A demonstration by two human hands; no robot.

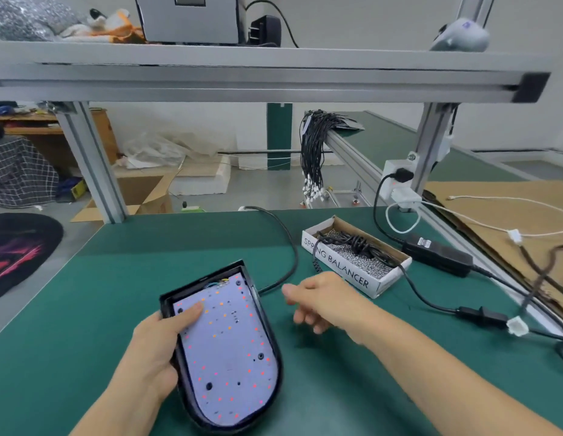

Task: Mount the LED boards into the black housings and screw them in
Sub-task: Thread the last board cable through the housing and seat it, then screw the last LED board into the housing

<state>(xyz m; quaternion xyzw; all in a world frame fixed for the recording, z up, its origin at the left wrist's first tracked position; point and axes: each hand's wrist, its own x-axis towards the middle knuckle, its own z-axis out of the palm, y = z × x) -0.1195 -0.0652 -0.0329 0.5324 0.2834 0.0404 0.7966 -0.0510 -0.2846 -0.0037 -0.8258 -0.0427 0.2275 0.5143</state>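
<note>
Black housing (264, 325) sits on the green worktop (85, 294), LED board (229, 350) seated inside it, LEDs up. Left hand (157, 347) grips the housing's left edge, thumb pressing the board's top-left corner. Right hand (321, 300) hovers just right of the housing, fingers loosely curled, holding nothing. Cardboard box of screws (355, 256) near behind the right hand.

**LED board seated in black housing**

Black housing (267, 335): open tray, one end square, one end rounded, lying face-up on green desk (116, 294), rounded end nearest the camera, tilted slightly. White LED board (229, 347) sits inside, same outline, dotted with red and orange LEDs, several dark screw holes visible. Coloured wires at square end. Black cable runs off from the housing's right side.
</note>
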